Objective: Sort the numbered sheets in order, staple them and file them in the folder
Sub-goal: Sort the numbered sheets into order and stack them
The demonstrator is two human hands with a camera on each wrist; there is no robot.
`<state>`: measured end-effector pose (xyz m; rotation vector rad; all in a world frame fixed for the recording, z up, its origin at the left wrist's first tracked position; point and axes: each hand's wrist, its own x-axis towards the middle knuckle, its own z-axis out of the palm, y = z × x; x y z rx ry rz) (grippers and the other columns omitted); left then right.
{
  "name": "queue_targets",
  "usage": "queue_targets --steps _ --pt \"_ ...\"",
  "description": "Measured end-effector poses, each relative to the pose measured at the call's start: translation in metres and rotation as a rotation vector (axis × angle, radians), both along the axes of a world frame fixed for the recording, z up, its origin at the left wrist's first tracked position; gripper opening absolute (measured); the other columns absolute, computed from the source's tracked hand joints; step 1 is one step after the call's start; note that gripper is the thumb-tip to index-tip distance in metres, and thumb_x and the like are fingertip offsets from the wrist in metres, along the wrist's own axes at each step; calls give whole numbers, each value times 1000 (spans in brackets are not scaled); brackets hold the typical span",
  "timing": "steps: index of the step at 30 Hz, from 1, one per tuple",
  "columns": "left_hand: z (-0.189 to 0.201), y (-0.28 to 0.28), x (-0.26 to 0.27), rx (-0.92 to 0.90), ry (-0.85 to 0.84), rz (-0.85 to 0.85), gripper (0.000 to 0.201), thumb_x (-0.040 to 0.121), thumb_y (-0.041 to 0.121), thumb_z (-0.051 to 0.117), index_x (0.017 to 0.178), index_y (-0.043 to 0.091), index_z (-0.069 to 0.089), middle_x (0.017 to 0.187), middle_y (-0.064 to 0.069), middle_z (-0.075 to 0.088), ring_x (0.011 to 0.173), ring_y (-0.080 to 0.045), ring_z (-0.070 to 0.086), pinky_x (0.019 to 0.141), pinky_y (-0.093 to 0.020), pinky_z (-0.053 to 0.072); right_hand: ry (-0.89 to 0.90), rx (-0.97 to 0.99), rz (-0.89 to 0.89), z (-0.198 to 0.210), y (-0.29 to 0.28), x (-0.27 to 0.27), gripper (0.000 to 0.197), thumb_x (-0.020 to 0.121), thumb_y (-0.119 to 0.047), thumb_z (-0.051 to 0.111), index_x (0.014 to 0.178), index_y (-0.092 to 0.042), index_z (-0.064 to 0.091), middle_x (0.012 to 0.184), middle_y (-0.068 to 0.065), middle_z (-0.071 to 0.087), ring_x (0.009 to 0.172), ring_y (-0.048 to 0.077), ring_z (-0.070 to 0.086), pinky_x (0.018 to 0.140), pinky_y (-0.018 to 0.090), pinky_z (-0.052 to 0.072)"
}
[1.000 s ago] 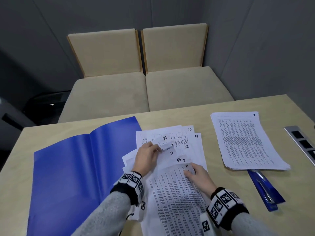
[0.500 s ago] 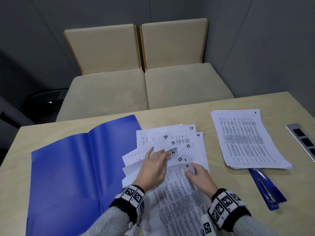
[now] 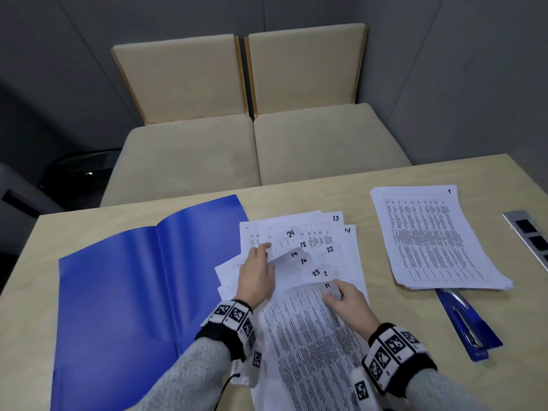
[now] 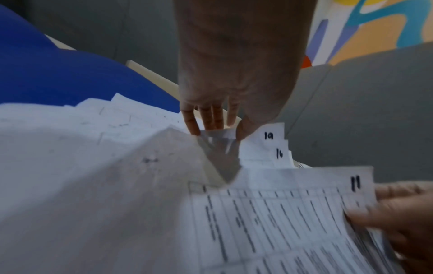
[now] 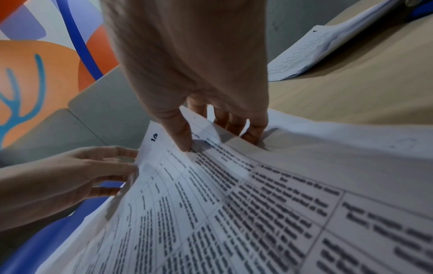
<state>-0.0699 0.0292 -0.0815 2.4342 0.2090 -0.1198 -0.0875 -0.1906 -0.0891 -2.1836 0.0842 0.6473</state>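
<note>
Two beige padded chairs [image 3: 243,114] stand behind the pale wooden surface [image 3: 296,197], against grey walls. On that surface, at the left, a blue folder [image 3: 133,292] lies open and flat. Beside it sits a fanned spread of numbered sheets [image 3: 326,241], with 13, 14, 24, 18, 22, 19, 16, 23, 2 and 11 showing at their corners. The left hand [image 3: 256,275] lies over the left part of the fan, thumb and fingers pinching the raised top edge of the sheet marked 19 [image 4: 267,136]. The right hand [image 3: 348,301] pinches the top right corner of the sheet marked 11 [image 3: 308,336], thumb on top and fingers beneath; this sheet lies nearest the person, over the rest. Well apart to the right lies a neat stack of sheets [image 3: 430,238] with 1 on top. A blue stapler [image 3: 465,324] lies just beside it, its far end tucked under the stack's near edge. A metal socket panel [image 3: 530,235] is set into the surface at the far right.
</note>
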Motion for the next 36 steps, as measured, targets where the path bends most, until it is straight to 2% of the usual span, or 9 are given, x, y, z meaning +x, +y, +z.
queue_targets --steps 3,7,10,16,19,23,27,31,36 --pt "3 3 8 2 38 2 43 89 5 47 130 16 42 121 -5 49 106 -23 54 92 -43 41 -110 -34 42 7 3 -1 19 92 -21 55 105 -7 57 115 3 49 116 27 48 89 28 37" --pt "1 7 12 -59 96 -2 48 85 14 60 129 20 41 123 -2 45 113 -17 52 99 -43 38 -231 -173 168 12 7 3 14 90 -27 57 100 -19 60 151 -8 29 138 18 20 106 41 24" --pt "2 7 11 -75 136 -53 62 79 28 72 131 23 39 126 0 40 113 -15 50 103 -45 34 -213 -241 238 17 12 11 21 88 -31 57 105 -19 62 155 -11 20 144 15 10 110 43 15" --pt "7 7 5 -48 84 -117 57 84 33 67 132 28 37 127 -1 35 105 -20 52 104 -45 31 -258 -111 150 20 10 7 20 87 -24 60 102 -11 62 117 -1 43 119 16 38 101 38 32" --pt "8 7 0 8 29 -187 32 91 38 55 120 32 45 123 4 36 84 -18 55 101 -42 34 -294 -16 113 21 0 -7 10 85 -20 64 87 -11 62 114 -2 43 116 12 41 95 27 33" --pt "2 8 -3 76 51 -281 22 88 50 57 101 32 53 123 6 35 88 -19 50 96 -37 34 -349 34 80 23 -7 -24 11 84 -17 67 77 -15 59 101 -8 49 105 10 47 83 21 34" --pt "2 8 -5 115 16 -300 18 85 35 63 102 32 58 131 2 33 87 -17 54 100 -40 32 -365 52 97 21 -7 -37 11 78 -14 72 74 -17 62 100 -8 55 107 11 45 83 8 33" --pt "0 7 -9 124 33 -265 34 83 34 65 115 30 55 137 -1 31 103 -19 54 103 -40 29 -389 32 80 14 -8 -49 8 75 -20 69 71 -15 65 110 -20 53 128 14 35 106 31 28" --pt "-1 4 -14 136 50 -299 37 85 38 64 119 29 56 143 -2 28 130 -20 35 106 -41 25 -330 38 98 14 -10 -56 14 72 -25 68 63 -23 57 133 -27 36 138 4 11 112 39 9"
